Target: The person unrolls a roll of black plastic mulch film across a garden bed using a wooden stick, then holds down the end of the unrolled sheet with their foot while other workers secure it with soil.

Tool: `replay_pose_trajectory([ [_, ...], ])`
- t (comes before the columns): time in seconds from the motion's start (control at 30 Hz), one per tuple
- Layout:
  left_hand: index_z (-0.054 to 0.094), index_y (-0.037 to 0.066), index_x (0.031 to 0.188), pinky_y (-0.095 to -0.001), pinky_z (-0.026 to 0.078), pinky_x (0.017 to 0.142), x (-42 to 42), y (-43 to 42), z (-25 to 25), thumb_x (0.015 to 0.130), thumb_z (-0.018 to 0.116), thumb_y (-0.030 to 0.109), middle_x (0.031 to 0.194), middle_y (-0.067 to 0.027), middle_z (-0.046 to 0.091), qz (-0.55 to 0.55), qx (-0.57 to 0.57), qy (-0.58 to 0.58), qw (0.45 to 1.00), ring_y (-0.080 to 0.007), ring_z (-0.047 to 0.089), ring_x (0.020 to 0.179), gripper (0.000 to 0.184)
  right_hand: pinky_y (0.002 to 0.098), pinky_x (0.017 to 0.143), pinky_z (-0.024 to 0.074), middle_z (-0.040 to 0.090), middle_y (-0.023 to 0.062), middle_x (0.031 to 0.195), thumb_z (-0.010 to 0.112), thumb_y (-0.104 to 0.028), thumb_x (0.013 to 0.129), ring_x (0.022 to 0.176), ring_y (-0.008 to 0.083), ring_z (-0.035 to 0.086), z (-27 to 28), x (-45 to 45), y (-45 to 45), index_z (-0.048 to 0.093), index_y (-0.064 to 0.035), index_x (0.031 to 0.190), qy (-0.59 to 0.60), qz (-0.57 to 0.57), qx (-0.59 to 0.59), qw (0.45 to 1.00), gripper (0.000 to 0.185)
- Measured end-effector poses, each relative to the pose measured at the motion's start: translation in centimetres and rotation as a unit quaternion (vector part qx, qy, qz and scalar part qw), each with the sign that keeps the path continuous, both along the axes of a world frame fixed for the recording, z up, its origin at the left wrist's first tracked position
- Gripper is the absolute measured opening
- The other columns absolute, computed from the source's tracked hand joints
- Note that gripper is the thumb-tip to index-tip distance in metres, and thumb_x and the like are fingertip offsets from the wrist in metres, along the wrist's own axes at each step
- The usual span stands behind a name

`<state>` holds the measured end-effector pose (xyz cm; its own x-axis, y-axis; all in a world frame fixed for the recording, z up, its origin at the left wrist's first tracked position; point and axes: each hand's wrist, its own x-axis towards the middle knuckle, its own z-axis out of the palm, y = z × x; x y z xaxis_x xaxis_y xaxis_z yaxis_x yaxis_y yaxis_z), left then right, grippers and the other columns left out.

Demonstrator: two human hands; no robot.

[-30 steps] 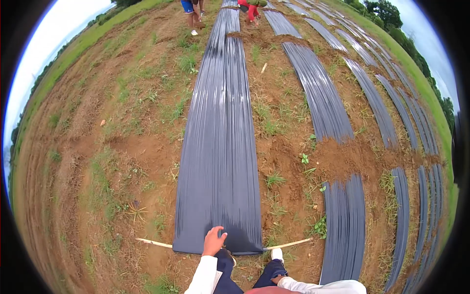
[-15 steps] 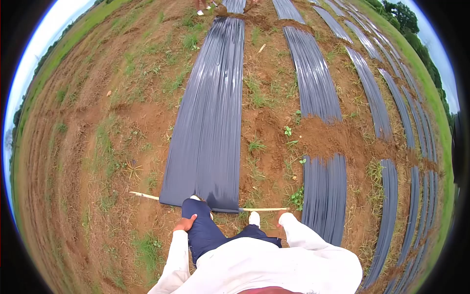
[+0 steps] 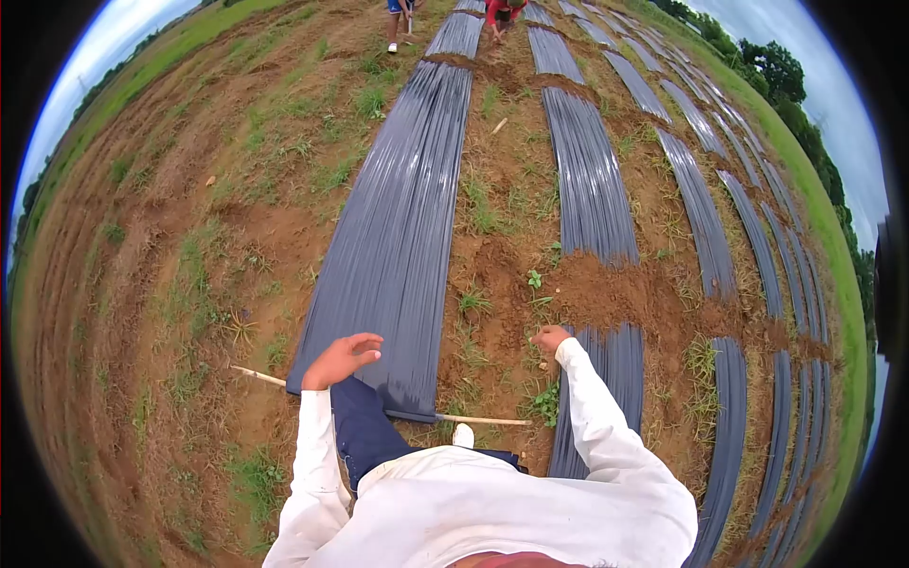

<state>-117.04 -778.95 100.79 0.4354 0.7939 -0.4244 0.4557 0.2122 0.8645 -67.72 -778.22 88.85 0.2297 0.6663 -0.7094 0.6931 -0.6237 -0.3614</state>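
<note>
A long strip of dark plastic film [image 3: 388, 237] stretches away from my feet over the soil. Its near edge lies along a thin wooden stick [image 3: 488, 420], whose ends stick out on both sides. My left hand [image 3: 345, 361] is raised over the film's near left corner, above my knee, with thumb and fingers apart and nothing in it. Out to the right, my right hand [image 3: 549, 338] hangs over the soil between two film strips, its fingers curled together; whether anything is in them is too small to tell.
Shorter film-covered strips [image 3: 592, 175] run in rows to the right, with bare soil [image 3: 606, 289] and weeds between. At the far end, a person in red [image 3: 505, 11] bends over the strips, and a person in blue shorts [image 3: 396, 8] stands left of them.
My left hand has risen off my thigh to above the film. My right hand has moved forward, away from beside the stick's right end. The view has shifted, and the far people show again.
</note>
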Motion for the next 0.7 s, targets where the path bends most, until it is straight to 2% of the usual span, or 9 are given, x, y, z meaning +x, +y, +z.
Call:
replay_pose_trajectory([
  [0.07,0.056,0.007,0.116,-0.0313,0.045,0.084,0.3,1.0,5.9,0.083,0.062,0.016,0.111,-0.0065,0.061,-0.019,0.038,-0.001,0.999,-0.0162,0.056,0.101,0.035,0.0399,0.085,0.0432,0.06,0.0135,0.109,0.065,-0.04,0.077,0.1,0.0269,0.056,-0.1,0.0,0.6,0.064,-0.0061,0.09,0.078,0.117,-0.021,0.99,0.037],
  [0.2,0.055,0.007,0.117,-0.0312,0.044,0.087,-0.5,2.2,11.0,0.082,0.062,0.016,0.111,-0.0052,0.06,-0.042,0.102,-0.067,0.992,-0.0161,0.057,0.1,0.036,0.0382,0.079,0.0466,0.06,0.0129,0.11,0.063,-0.034,0.078,0.093,0.0264,0.058,0.0,-0.7,-2.9,0.065,-0.0068,0.091,0.137,0.079,-0.081,0.984,0.03],
  [0.27,0.057,0.008,0.116,-0.0334,0.042,0.091,0.3,2.4,12.3,0.082,0.062,0.016,0.11,-0.005,0.062,-0.008,0.071,-0.088,0.994,-0.0165,0.057,0.101,0.035,0.0344,0.068,0.0497,0.063,0.0114,0.095,0.067,-0.025,0.077,0.08,0.0184,0.06,-2.2,-1.0,-5.5,0.063,-0.0038,0.093,0.132,0.104,-0.11,0.98,0.027],
  [0.4,0.06,0.006,0.111,-0.0321,0.043,0.089,2.9,1.1,11.4,0.082,0.062,0.015,0.106,-0.0054,0.063,-0.054,0.103,-0.076,0.99,-0.0153,0.058,0.099,0.031,0.0333,0.067,0.0517,0.064,0.0115,0.09,0.062,-0.018,0.078,0.081,0.0184,0.061,-8.9,-1.5,-12.0,0.064,-0.0014,0.095,0.182,0.081,-0.145,0.969,0.024],
  [0.47,0.064,0.003,0.101,-0.0315,0.046,0.085,4.2,0.5,12.6,0.079,0.063,0.008,0.101,-0.0068,0.065,-0.061,0.12,-0.087,0.987,-0.0163,0.06,0.095,0.022,0.0327,0.068,0.0522,0.064,0.0114,0.089,0.061,-0.016,0.078,0.082,0.0185,0.061,-9.2,-2.3,-14.7,0.063,-0.0006,0.095,0.183,0.075,-0.178,0.964,0.024],
  [0.53,0.066,0.001,0.094,-0.0314,0.046,0.083,5.2,-0.4,18.1,0.078,0.062,0.008,0.094,-0.0079,0.066,-0.057,0.223,-0.087,0.969,-0.0177,0.061,0.089,0.017,0.0309,0.066,0.0523,0.064,0.0104,0.088,0.062,-0.016,0.078,0.079,0.0182,0.062,-9.2,-2.4,-15.2,0.064,-0.0007,0.094,0.157,0.144,-0.047,0.976,0.022],
  [0.57,0.066,0.001,0.093,-0.0299,0.047,0.08,5.2,-0.6,20.2,0.079,0.062,0.008,0.091,-0.0079,0.067,-0.054,0.276,-0.087,0.956,-0.0175,0.062,0.086,0.017,0.0297,0.06,0.0506,0.065,0.0088,0.088,0.064,-0.017,0.078,0.075,0.0159,0.062,-8.9,-2.1,-14.2,0.063,-0.0024,0.096,0.21,0.058,-0.014,0.976,0.023],
  [0.63,0.067,0.002,0.088,-0.0283,0.046,0.072,5.3,-2.8,24.6,0.079,0.061,0.007,0.084,-0.0078,0.067,-0.045,0.378,-0.086,0.921,-0.0176,0.062,0.077,0.013,0.0239,0.055,0.0443,0.065,0.0053,0.085,0.065,-0.016,0.08,0.073,0.0104,0.061,1.5,-3.2,-10.7,0.059,-0.0033,0.103,0.293,-0.058,0.094,0.95,0.027],
  [0.7,0.066,0.002,0.088,-0.029,0.044,0.063,5.8,-4.5,29.7,0.08,0.059,0.008,0.077,-0.0077,0.065,-0.047,0.519,-0.116,0.845,-0.0179,0.059,0.068,0.012,0.0255,0.066,0.0481,0.064,0.0052,0.088,0.064,-0.011,0.081,0.074,0.0108,0.059,11.6,-3.2,-6.6,0.06,-0.0017,0.101,0.323,-0.066,0.26,0.908,0.023],
])
